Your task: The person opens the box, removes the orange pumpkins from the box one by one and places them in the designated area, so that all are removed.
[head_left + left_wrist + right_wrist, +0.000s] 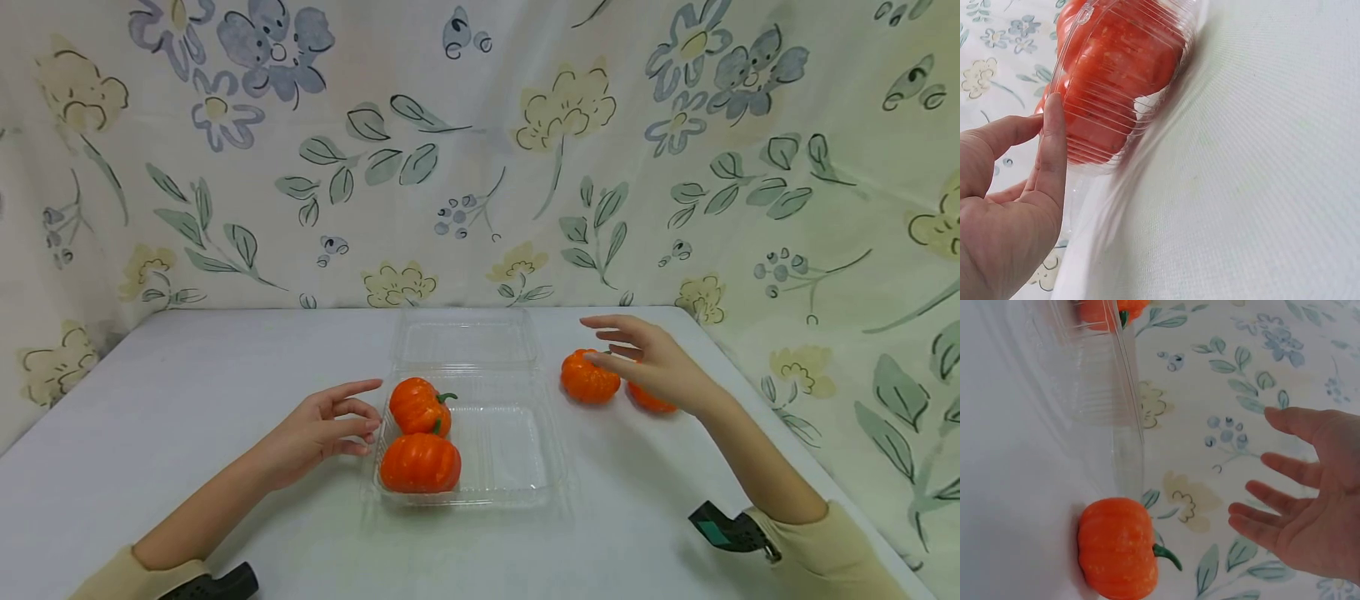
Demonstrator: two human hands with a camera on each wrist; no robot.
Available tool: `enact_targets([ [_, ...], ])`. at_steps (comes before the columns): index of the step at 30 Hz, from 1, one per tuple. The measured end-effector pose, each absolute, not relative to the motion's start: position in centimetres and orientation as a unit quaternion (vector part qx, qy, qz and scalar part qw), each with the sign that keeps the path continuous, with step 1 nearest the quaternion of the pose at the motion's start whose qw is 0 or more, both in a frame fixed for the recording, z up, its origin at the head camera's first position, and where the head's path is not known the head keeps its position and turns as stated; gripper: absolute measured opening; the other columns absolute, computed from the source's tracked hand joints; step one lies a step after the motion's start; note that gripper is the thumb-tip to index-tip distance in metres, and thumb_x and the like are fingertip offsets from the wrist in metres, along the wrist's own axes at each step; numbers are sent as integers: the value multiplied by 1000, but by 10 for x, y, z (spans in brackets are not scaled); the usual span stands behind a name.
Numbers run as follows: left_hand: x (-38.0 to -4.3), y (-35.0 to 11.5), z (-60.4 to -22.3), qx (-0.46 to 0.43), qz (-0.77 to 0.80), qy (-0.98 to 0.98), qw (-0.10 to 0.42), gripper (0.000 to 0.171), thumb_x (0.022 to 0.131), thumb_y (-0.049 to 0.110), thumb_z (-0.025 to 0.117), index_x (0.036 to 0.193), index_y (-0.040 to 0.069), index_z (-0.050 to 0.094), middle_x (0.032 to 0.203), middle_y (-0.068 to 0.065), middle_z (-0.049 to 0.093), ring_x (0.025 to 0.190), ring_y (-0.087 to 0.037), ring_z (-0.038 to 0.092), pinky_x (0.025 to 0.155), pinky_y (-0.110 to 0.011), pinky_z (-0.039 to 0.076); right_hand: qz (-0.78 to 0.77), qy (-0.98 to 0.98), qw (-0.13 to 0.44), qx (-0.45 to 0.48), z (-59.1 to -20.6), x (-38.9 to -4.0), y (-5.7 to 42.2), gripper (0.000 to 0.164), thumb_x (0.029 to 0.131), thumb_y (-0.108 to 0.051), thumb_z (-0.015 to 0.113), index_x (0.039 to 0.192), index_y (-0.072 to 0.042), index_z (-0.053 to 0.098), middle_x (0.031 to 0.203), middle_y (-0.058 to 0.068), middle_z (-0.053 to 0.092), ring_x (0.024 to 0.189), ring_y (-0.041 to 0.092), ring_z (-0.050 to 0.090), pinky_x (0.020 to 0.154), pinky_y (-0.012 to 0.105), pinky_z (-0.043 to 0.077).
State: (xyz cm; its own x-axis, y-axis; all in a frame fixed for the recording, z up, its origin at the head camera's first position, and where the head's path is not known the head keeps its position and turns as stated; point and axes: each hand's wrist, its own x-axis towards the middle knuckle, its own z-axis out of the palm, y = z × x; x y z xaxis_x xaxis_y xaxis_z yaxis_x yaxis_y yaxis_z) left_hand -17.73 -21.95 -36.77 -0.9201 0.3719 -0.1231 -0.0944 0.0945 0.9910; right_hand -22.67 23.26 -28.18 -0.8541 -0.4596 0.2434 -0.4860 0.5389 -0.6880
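A clear hinged plastic container [510,450] stands with its lid [465,342] laid back. Two small orange pumpkins fill its left side, one farther back [414,402] and one in front [420,463]. At the left rim is my left hand [318,433], its loosely extended fingers touching or nearly touching the edge. My right hand [656,362] hovers with spread fingers over two more pumpkins right of the container. It partly covers the right one [651,402]; the left one [588,379] shows more fully. The right wrist view shows a pumpkin [1117,550] apart from that hand.
The white table [225,358] has a floral cloth [465,183] hanging behind it and along its right side. Dark wrist devices [731,529] sit at both sleeves.
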Motion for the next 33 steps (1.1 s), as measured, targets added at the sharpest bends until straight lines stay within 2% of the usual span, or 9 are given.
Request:
enact_targets([
  [15,-176,-220,-367,99,669,716,175,74,105,11,64,165,-2,23,112,-6,65,96,-17,67,84,-31,64,442,-861,-55,245,-278,-225,196,56,102,-24,73,152,-9,54,161,14,47,148,45,44,117,57,43],
  [25,-176,-220,-367,98,669,716,175,74,105,11,64,165,-2,23,112,-5,65,96,-17,67,84,-30,64,420,-859,-40,289,-284,-227,175,55,99,-17,74,150,-5,55,157,15,52,140,44,53,114,61,45],
  [33,-176,-220,-367,93,670,716,175,74,105,12,65,165,-1,24,112,-6,66,95,-17,67,84,-30,64,419,-856,-45,299,-286,-227,158,57,99,-18,75,150,-5,55,156,16,52,138,43,55,112,62,47],
])
